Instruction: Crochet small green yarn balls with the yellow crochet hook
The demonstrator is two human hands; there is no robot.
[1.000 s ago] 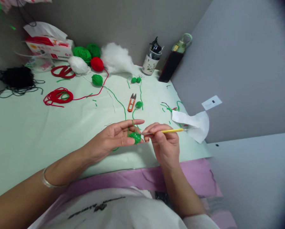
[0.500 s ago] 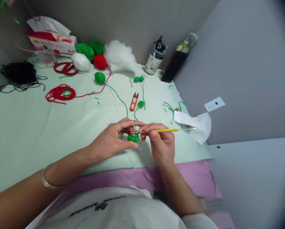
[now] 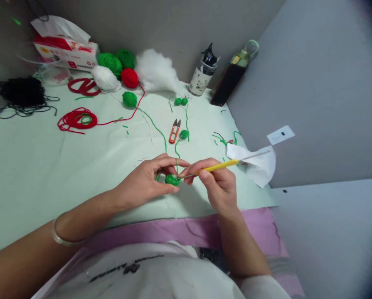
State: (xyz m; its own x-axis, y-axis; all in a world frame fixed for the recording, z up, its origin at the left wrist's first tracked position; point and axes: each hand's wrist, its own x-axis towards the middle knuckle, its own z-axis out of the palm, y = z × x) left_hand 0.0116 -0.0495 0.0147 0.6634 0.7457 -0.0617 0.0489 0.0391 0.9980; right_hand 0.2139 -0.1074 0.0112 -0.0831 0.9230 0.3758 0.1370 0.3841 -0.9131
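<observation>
My left hand [image 3: 148, 180] pinches a small green crocheted piece [image 3: 172, 180] between thumb and fingers, just above the pale green table [image 3: 48, 166]. A strand of green yarn [image 3: 156, 128] runs from it over my forefinger and back to a small green ball [image 3: 129, 99]. My right hand [image 3: 218, 185] is closed on a yellow-handled crochet hook [image 3: 218, 166]; its metal tip touches the green piece.
Orange thread snips [image 3: 173, 131] and small green crocheted balls [image 3: 181, 101] lie beyond my hands. Red yarn [image 3: 76, 120], black yarn [image 3: 20, 93], yarn balls, white stuffing [image 3: 156, 72], a tissue box [image 3: 65, 52], a pen cup [image 3: 201, 79], a bottle [image 3: 231, 77] stand at the back. White paper [image 3: 256, 164] lies right.
My left fingers have curled from stretched out to a pinch round the green piece. The hook's handle has tilted upward to the right, and its tip now points down into the piece.
</observation>
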